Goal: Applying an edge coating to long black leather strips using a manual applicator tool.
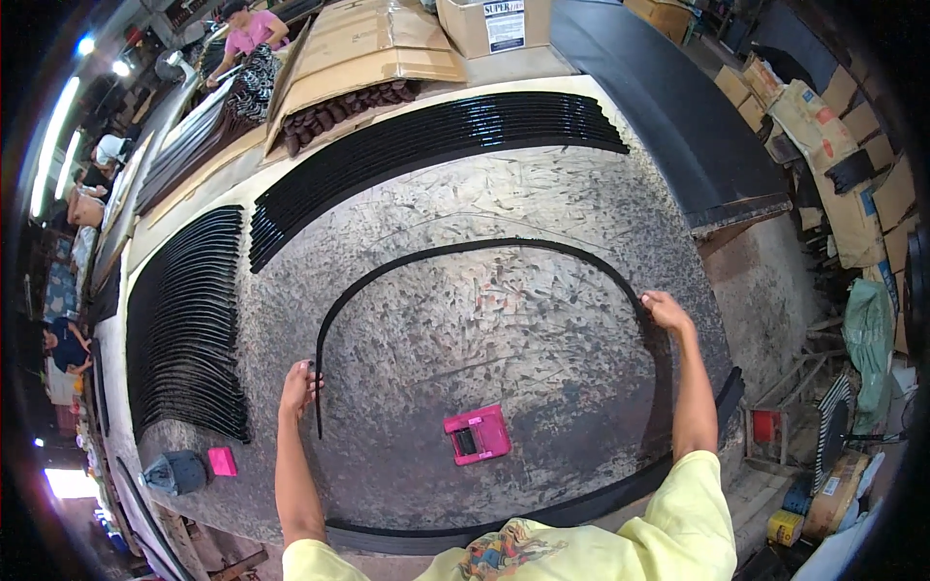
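A long thin black strip (513, 242) forms an arch on the mottled work table (484, 349). My left hand (300, 387) pinches its left part, a little above that end. At the right, my right hand (662, 311) grips the other side of the arch. Inside the arch lies a pink plastic holder (490, 431) with a black piece in it. Rows of glossy black strips lie along the far side (436, 131) and the left side (184, 320) of the table. More dark strips (407, 533) run along the near edge, partly hidden by my body.
A dark pot-like bundle (174, 474) and pink block (222, 462) sit at lower left. Cardboard (368, 44) and a box (489, 24) are at the back. A black sheet (678, 145) and cluttered boxes (823, 136) are right. Co-workers (250, 31) (68, 344) are beyond the table.
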Demonstrator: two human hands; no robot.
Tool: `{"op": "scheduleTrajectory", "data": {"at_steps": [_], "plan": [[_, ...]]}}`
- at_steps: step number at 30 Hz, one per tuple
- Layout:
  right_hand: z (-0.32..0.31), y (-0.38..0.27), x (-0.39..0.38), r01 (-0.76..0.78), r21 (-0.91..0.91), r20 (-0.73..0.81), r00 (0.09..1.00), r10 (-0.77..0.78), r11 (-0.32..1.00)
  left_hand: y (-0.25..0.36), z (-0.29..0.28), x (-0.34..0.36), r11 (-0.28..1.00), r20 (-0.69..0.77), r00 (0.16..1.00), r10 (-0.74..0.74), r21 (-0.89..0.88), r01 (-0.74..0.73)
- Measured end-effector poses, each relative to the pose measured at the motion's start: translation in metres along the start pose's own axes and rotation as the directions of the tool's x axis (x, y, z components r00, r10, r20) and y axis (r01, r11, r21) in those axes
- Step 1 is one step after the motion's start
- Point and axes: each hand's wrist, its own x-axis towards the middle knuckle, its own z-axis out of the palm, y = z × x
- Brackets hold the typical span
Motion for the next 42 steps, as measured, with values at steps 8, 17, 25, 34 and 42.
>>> {"op": "scheduleTrajectory", "data": {"at_steps": [8, 17, 25, 34, 42], "plan": [[0.088, -0.121, -0.034, 0.267, -0.601, -0.54, 0.559, -0.629, 0.753, 0.022, 0.098, -0.051, 0.636, -0.369, 0.597, 0.712, 0.7, -0.326], [0.199, -0.196, 0.076, 0.654, -0.605, 0.106, 0.631, -0.769, 0.454, 0.106, 0.214, 0.057, 0.225, 0.248, 0.626, 0.739, 0.786, -0.576], [0.182, -0.269, 0.186, 0.547, -0.631, -0.096, 0.648, -0.755, 0.55, 0.198, 0.245, 0.154, 0.211, 0.183, 0.602, 0.778, 0.825, -0.524], [0.16, -0.294, 0.237, 0.455, -0.623, -0.183, 0.706, -0.684, 0.637, 0.235, 0.26, 0.194, 0.168, 0.166, 0.605, 0.779, 0.874, -0.455], [0.101, -0.24, 0.238, 0.277, -0.606, -0.333, 0.763, -0.553, 0.746, 0.235, 0.259, 0.191, 0.197, 0.156, 0.604, 0.781, 0.857, -0.477]]}}
